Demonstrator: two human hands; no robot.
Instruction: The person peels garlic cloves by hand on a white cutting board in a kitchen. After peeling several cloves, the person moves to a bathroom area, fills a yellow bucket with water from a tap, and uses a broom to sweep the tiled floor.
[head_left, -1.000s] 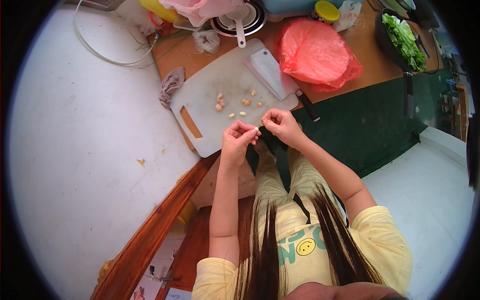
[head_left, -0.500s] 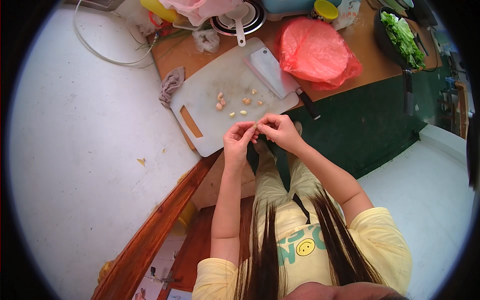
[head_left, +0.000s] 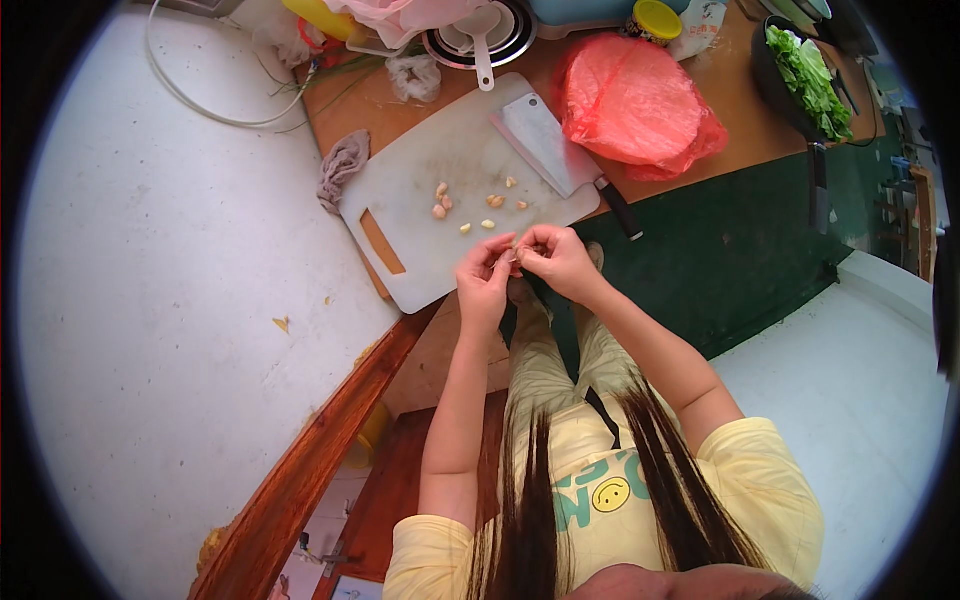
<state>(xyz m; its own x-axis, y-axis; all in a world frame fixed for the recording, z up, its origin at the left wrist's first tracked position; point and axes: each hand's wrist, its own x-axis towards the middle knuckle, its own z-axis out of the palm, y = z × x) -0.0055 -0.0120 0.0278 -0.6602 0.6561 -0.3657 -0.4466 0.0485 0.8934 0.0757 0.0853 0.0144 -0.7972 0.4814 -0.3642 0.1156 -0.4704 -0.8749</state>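
Garlic cloves [head_left: 440, 212] lie on the chopping board [head_left: 385, 190] at the desk's [head_left: 372, 108] near left corner; another, nearly hidden, seems pinched in the closed grip of left hand [head_left: 486, 270] and right hand [head_left: 556, 260]. Slack fingertips could drop it; nudging the overhanging handle [head_left: 620, 210] could tip the knife [head_left: 545, 145] off.

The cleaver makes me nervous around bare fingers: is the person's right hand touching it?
Apart. The head view shows a plain gap between the right hand and the cleaver, with bare cutting board visible between hand and blade.
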